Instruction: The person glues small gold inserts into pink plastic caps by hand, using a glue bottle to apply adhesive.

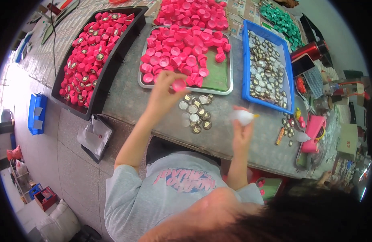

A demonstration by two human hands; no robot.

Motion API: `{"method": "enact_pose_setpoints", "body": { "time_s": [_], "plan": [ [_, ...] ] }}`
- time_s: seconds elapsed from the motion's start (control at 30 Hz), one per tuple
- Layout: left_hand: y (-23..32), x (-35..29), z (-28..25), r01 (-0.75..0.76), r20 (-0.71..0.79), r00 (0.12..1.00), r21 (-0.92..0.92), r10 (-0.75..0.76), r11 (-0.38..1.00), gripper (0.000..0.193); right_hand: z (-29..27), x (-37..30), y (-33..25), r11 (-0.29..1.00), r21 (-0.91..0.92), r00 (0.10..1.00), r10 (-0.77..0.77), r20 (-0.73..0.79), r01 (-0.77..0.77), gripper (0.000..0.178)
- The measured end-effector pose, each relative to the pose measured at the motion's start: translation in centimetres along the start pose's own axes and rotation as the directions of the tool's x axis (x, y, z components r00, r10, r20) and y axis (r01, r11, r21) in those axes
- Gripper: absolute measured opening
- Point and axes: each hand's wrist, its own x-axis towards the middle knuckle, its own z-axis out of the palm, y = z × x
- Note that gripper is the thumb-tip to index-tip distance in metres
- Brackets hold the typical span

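Observation:
Between the thumb and fingers of my left hand (166,89) is a small pink cup (179,85), its round face turned up. That hand is over the near edge of a metal tray (210,92) heaped with pleated pink cups (176,52). My right hand (241,133) is closed round a white squeeze bottle (243,117) with a yellow tip pointing right; the bottle is slightly blurred. On the table between my hands lies a loose group of small round discs (194,109), some silver side up, others dark with a gold pattern.
To the left stands a long black bin (98,97) of pink cups with discs in some. A blue tray (246,80) of discs is on the right. Beyond are green pieces (282,24), a phone (303,64) and a pink pouch (313,131). The table's front edge borders my body.

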Motion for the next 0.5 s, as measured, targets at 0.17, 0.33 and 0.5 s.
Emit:
{"method": "enact_pose_setpoints", "body": {
  "time_s": [0.17, 0.33, 0.5],
  "plan": [
    [0.4, -4.3, 3.4, 0.157, 0.285, 0.956, -0.280, -0.074, 0.947, 0.030, 4.4, -0.7, -1.4, 0.911, 0.405, 0.973, -0.015, 0.232, -0.082, 0.033],
    [1.5, -4.9, 3.2, 0.481, 0.500, 0.822, -0.354, -0.272, 0.802, 0.035, 5.0, -0.3, -1.3, 0.844, 0.498, 0.963, 0.074, 0.258, -0.198, 0.036],
    [1.2, -6.2, 3.0, 0.554, 0.591, 0.773, -0.451, -0.231, 0.699, 0.043, 4.8, -0.4, -1.4, 0.835, 0.502, 0.962, 0.106, 0.252, -0.224, 0.035]
  ]
}}
